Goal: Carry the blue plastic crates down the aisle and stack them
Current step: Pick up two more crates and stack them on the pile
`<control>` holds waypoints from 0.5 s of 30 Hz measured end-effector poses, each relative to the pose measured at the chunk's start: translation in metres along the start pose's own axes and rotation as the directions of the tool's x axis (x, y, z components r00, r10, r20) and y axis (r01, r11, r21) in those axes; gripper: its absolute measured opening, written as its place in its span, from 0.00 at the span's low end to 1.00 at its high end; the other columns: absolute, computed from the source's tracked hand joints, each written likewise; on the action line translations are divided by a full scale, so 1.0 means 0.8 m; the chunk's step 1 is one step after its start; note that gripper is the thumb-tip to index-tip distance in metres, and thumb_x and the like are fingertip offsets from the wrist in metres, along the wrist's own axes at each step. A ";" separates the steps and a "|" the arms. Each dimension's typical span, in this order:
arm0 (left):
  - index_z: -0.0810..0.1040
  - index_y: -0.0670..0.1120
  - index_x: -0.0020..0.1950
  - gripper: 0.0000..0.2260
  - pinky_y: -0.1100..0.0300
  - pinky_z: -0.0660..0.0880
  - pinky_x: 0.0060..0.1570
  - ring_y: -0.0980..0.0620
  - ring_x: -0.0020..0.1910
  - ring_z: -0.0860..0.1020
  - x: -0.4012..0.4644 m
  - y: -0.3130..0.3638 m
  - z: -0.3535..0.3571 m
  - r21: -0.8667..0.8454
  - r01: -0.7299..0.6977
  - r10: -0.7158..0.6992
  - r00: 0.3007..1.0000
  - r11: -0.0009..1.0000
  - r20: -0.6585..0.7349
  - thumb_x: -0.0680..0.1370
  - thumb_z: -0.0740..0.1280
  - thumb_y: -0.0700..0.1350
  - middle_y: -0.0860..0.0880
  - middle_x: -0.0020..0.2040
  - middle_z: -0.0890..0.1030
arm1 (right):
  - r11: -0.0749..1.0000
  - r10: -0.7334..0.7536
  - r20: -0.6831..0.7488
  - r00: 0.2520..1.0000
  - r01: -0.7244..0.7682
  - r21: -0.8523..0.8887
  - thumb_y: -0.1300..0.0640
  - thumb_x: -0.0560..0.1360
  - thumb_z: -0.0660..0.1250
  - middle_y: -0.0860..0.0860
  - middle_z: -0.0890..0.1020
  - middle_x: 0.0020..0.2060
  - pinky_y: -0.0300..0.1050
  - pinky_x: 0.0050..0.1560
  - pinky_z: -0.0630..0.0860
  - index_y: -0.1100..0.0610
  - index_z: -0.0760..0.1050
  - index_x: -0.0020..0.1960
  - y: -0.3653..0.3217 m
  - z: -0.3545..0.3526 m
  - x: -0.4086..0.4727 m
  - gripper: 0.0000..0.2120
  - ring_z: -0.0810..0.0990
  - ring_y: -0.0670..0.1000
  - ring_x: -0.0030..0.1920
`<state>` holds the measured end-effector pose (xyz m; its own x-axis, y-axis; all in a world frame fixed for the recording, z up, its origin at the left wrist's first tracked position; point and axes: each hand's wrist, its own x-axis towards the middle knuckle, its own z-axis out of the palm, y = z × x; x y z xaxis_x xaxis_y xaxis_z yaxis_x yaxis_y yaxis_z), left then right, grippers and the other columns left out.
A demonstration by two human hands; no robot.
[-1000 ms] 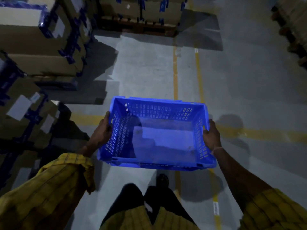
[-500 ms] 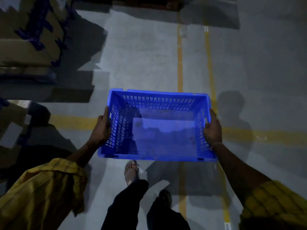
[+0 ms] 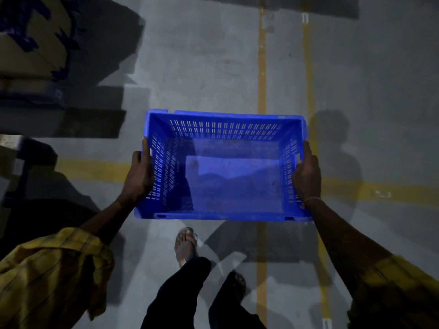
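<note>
Midway, my left hand (image 3: 140, 176) and right hand (image 3: 307, 178) gripped the empty, slotted blue plastic crate (image 3: 223, 167) by its ends, stacking undone.

A person carries an empty blue plastic crate (image 3: 228, 167) level above a grey concrete floor (image 3: 194, 67) in a dimly lit aisle. The left hand (image 3: 140, 179) grips the crate's left wall and the right hand (image 3: 307, 176) its right wall, thumbs along the rim. Yellow floor lines (image 3: 261, 67) cross beneath. A sandalled foot (image 3: 185, 245) steps forward below the crate. Stacked cardboard boxes (image 3: 31, 39) stand at upper left. Both sleeves are yellow checked cloth.
</note>
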<state>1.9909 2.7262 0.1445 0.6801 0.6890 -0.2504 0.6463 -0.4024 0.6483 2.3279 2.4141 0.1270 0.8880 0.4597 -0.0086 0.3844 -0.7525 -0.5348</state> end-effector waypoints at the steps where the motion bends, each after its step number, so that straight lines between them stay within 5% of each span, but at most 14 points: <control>1: 0.35 0.57 0.80 0.43 0.50 0.76 0.47 0.48 0.51 0.73 -0.003 0.001 0.000 0.002 0.000 0.000 1.000 1.000 0.000 0.79 0.66 0.52 0.38 0.67 0.65 | 1.000 -0.002 0.014 1.000 0.002 -0.006 0.67 0.77 0.58 0.63 0.73 0.54 0.57 0.45 0.74 0.51 0.55 0.81 0.001 0.000 -0.004 0.34 0.76 0.66 0.46; 7: 0.34 0.56 0.80 0.44 0.41 0.74 0.60 0.34 0.59 0.74 -0.008 -0.003 -0.017 0.017 -0.004 0.003 0.997 1.000 0.082 0.77 0.64 0.54 0.35 0.68 0.63 | 0.996 -0.077 0.200 0.977 0.083 -0.020 0.64 0.79 0.59 0.64 0.73 0.57 0.57 0.46 0.75 0.50 0.44 0.82 0.015 -0.017 -0.020 0.37 0.76 0.65 0.47; 12: 0.38 0.53 0.82 0.42 0.43 0.76 0.54 0.36 0.58 0.74 -0.009 -0.015 0.004 0.152 -0.055 0.061 0.997 0.987 -0.035 0.76 0.61 0.59 0.35 0.69 0.64 | 0.994 -0.076 0.139 0.987 0.087 -0.073 0.64 0.78 0.57 0.62 0.73 0.55 0.52 0.40 0.71 0.49 0.44 0.82 0.015 -0.011 -0.028 0.37 0.75 0.63 0.44; 15: 0.40 0.48 0.82 0.41 0.39 0.73 0.59 0.32 0.61 0.71 -0.001 -0.020 0.008 0.247 -0.101 0.119 0.991 0.964 -0.059 0.77 0.60 0.58 0.33 0.71 0.64 | 0.988 -0.096 0.143 0.985 0.112 -0.110 0.64 0.79 0.56 0.62 0.72 0.57 0.56 0.43 0.74 0.49 0.43 0.82 0.018 -0.005 -0.022 0.37 0.76 0.64 0.45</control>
<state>1.9825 2.7281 0.1297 0.7305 0.6706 -0.1290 0.6399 -0.6062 0.4723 2.3191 2.3933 0.1224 0.8018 0.5924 -0.0785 0.5068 -0.7436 -0.4361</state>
